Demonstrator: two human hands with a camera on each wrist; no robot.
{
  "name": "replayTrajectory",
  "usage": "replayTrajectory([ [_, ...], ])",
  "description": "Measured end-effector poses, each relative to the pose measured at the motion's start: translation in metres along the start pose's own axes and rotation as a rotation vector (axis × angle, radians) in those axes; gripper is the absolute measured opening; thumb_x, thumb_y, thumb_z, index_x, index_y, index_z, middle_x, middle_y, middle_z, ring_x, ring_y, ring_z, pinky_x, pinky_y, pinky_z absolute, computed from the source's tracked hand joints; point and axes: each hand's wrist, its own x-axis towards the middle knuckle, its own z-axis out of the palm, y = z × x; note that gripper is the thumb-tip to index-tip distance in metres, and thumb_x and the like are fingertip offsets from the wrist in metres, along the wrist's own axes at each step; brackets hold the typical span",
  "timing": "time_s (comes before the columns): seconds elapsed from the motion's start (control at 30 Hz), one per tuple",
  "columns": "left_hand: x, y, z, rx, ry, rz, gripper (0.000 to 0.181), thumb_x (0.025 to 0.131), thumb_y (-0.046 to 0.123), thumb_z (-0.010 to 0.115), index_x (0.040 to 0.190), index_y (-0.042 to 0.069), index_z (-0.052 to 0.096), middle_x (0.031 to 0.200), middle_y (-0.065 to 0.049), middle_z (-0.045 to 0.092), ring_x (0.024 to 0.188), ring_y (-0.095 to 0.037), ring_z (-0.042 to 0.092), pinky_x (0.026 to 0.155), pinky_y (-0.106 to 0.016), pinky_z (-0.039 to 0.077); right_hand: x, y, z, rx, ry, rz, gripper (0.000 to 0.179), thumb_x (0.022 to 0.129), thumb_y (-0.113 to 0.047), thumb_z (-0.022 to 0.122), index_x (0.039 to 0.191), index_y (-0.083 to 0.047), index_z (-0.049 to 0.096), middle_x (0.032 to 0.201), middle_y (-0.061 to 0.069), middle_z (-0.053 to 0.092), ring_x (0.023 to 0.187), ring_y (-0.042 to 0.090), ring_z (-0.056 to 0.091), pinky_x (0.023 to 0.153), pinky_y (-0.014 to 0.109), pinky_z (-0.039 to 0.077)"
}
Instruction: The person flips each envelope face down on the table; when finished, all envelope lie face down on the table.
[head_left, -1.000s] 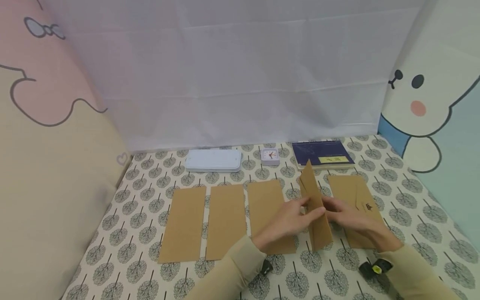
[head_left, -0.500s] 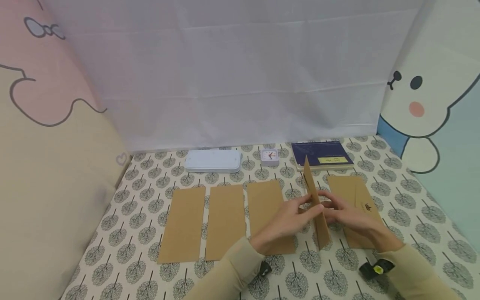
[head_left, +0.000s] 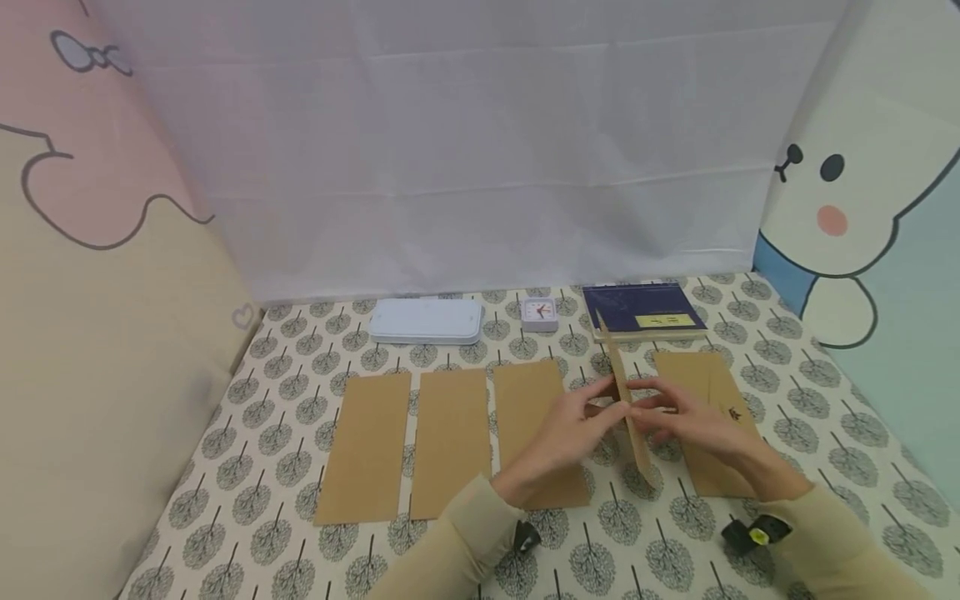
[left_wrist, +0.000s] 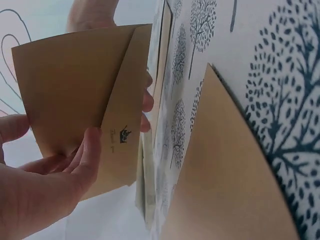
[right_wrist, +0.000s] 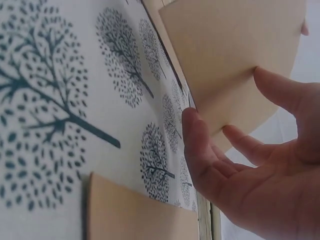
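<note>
A brown kraft envelope (head_left: 621, 375) stands on its long side between the hands, seen nearly edge-on in the head view. My left hand (head_left: 573, 429) holds it, thumb at the near edge and fingers on the face with the flap. In the left wrist view that face shows a slanted flap with a small crown print (left_wrist: 125, 134). My right hand (head_left: 693, 425) touches the plain face with its thumb and fingertips, loosely bent. Three more envelopes (head_left: 371, 450) lie plain side up to the left; another envelope (head_left: 701, 387) lies flap side up beneath the right hand.
Along the back stand a pale flat case (head_left: 427, 321), a small square clock (head_left: 539, 312) and a dark blue book (head_left: 637, 304). A tree-patterned cloth (head_left: 262, 467) covers the table. A white curtain (head_left: 480, 167) hangs behind.
The envelope has turned from showing a slanted face to nearly edge-on, and shifted slightly left. Both hands have moved slightly left with it. The other envelopes stay put.
</note>
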Motion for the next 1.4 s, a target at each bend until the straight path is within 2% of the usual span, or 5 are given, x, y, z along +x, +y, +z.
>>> replayTrajectory([
  [0.27, -0.003, -0.002, -0.007, -0.081, 0.133, 0.029, 0.049, 0.088, 0.014, 0.07, 0.134, 0.005, 0.054, 0.117, 0.001, 0.062, 0.094, -0.01, 0.063, 0.071, -0.025, 0.054, -0.003, 0.0, -0.004, -0.056, 0.004, -0.034, 0.061, 0.091, -0.021, 0.066, 0.141, 0.0, 0.037, 0.122, 0.024, 0.05, 0.107, 0.036, 0.054, 0.076, 0.044, 0.052],
  [0.53, -0.002, -0.003, -0.011, 0.065, 0.161, -0.01, 0.046, 0.081, 0.002, 0.073, 0.125, -0.002, 0.06, 0.097, -0.002, 0.065, 0.078, -0.006, 0.064, 0.062, -0.021, 0.053, -0.005, 0.002, -0.011, -0.192, 0.036, -0.038, 0.065, 0.088, -0.023, 0.07, 0.14, 0.002, 0.04, 0.126, 0.024, 0.049, 0.111, 0.042, 0.051, 0.081, 0.043, 0.05],
  [0.83, -0.002, -0.01, -0.01, 0.275, 0.117, -0.144, 0.056, 0.073, -0.006, 0.077, 0.125, -0.006, 0.057, 0.088, 0.001, 0.061, 0.069, -0.002, 0.058, 0.056, -0.018, 0.05, -0.003, 0.005, -0.01, -0.351, 0.065, -0.066, 0.067, 0.084, -0.024, 0.074, 0.135, 0.007, 0.044, 0.117, 0.026, 0.054, 0.1, 0.037, 0.059, 0.077, 0.044, 0.051],
  [1.07, -0.003, -0.018, -0.007, 0.352, 0.057, -0.244, 0.025, 0.07, -0.006, 0.077, 0.091, 0.0, 0.063, 0.076, 0.0, 0.056, 0.055, -0.007, 0.054, 0.046, -0.021, 0.048, -0.002, 0.004, -0.005, -0.461, 0.068, -0.079, 0.069, 0.08, -0.027, 0.078, 0.132, 0.008, 0.048, 0.109, 0.018, 0.059, 0.091, 0.027, 0.061, 0.073, 0.041, 0.05],
  [1.4, -0.003, -0.019, -0.008, 0.535, -0.003, -0.285, 0.029, 0.068, 0.002, 0.081, 0.071, 0.01, 0.053, 0.066, 0.001, 0.048, 0.054, -0.011, 0.044, 0.046, -0.022, 0.037, 0.0, 0.005, -0.002, -0.591, 0.087, -0.044, 0.065, 0.077, -0.022, 0.08, 0.129, 0.006, 0.053, 0.107, 0.014, 0.063, 0.089, 0.025, 0.061, 0.068, 0.038, 0.05],
])
